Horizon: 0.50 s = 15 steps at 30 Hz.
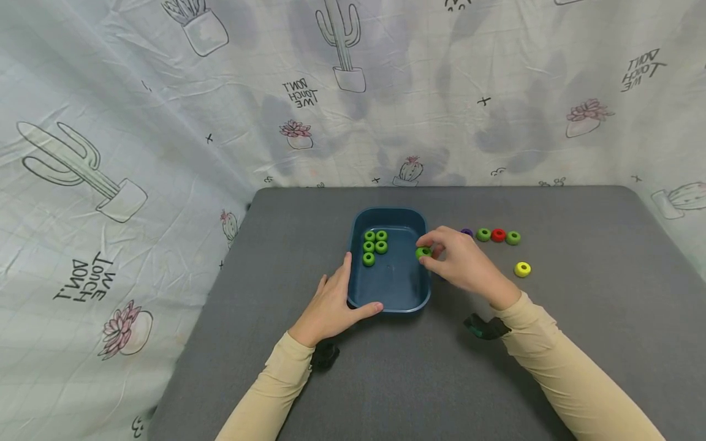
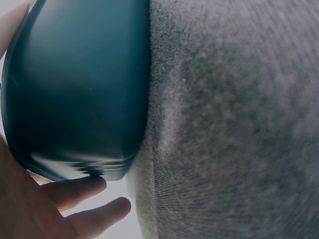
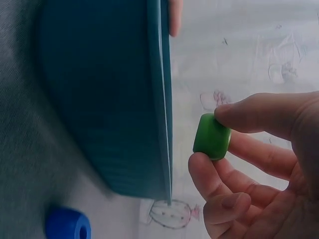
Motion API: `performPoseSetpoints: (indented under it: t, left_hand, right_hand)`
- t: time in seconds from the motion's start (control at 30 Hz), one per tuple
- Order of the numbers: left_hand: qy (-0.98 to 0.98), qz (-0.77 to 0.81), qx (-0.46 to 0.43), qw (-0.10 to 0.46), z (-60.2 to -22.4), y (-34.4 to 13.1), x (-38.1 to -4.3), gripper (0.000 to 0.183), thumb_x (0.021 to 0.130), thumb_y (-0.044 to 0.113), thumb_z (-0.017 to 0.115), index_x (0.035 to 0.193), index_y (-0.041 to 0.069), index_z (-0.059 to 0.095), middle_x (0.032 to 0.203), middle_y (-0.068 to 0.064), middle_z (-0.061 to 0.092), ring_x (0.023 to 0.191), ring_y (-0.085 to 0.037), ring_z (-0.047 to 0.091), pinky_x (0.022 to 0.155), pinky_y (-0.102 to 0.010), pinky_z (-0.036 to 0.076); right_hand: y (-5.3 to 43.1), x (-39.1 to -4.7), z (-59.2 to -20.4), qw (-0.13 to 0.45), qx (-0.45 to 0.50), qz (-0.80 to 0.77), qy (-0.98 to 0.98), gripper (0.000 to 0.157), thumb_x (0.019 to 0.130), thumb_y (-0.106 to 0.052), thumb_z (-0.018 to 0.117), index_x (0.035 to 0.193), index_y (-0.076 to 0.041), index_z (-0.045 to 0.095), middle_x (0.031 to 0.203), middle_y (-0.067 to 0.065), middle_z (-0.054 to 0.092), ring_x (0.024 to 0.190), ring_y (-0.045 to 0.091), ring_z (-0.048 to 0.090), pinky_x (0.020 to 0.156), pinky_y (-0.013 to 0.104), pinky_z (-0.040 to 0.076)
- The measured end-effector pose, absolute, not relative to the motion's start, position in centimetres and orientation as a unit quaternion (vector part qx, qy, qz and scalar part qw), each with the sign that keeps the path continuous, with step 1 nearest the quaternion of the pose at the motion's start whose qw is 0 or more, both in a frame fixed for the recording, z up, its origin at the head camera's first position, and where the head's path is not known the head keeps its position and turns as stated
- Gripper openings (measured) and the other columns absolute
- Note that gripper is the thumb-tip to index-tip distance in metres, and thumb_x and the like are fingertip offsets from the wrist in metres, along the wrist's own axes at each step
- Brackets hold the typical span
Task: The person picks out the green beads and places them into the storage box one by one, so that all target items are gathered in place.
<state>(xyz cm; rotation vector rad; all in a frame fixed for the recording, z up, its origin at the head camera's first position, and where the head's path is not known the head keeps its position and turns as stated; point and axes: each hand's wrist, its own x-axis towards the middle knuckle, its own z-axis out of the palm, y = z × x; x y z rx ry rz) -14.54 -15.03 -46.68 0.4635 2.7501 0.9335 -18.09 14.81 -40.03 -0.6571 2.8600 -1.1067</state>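
One spread left hand (image 1: pixel 331 309) touches rectangular blue tray (image 1: pixel 391 286); right hand (image 1: pixel 464 260) pinches green ring bead (image 1: pixel 423 253) above tray's right edge. Bead likely light, rigid, slightly slick: grip opposite outer sides. Five green beads (image 1: pixel 369 246) inside, far-left.

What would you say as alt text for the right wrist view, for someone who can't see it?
A right hand pinches a green bead above the rim of a blue tray. The view is turned sideways; a blue bead sits on the grey table, with cactus-print cloth behind.
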Motion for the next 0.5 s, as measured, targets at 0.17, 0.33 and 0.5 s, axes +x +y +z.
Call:
performPoseSetpoints:
  t: [0.17,0.33,0.5]
  left_hand:
    - [0.929,0.318,0.16,0.1,-46.7,-15.1,-14.6,0.125,0.085,0.083,0.061,0.168,0.017,-0.006,0.175,-0.005,0.013,0.161,-0.024,0.021,0.128,-0.065,0.007]
    - [0.93,0.315,0.16,0.1,-46.8,-15.1,-14.6,0.125,0.086,0.082,0.062,0.168,0.017,-0.005,0.175,-0.006,0.013,0.161,-0.025,0.021,0.128,-0.065,0.007]
    - [0.93,0.315,0.162,0.099,-46.7,-15.1,-14.6,0.125,0.086,0.081,0.062,0.168,0.016,-0.005,0.175,-0.007,0.014,0.161,-0.026,0.022,0.127,-0.066,0.007]
  right_hand:
    - [13.6,-18.4,-39.8,0.004,-0.217,-0.344,0.913,0.024,0.095,-0.013,0.077,0.118,-0.007,0.075,0.112,0.009,0.07,0.089,0.019,0.067,0.074,0.036,0.056]
    - [12.7,-18.7,-39.3,0.006,-0.219,-0.337,0.916,0.025,0.094,-0.014,0.078,0.118,-0.008,0.075,0.112,0.008,0.07,0.087,0.019,0.067,0.072,0.036,0.057]
    - [11.8,-19.1,-38.8,0.015,-0.221,-0.334,0.916,0.025,0.095,-0.014,0.077,0.119,-0.009,0.075,0.115,0.007,0.07,0.087,0.018,0.066,0.071,0.036,0.056]
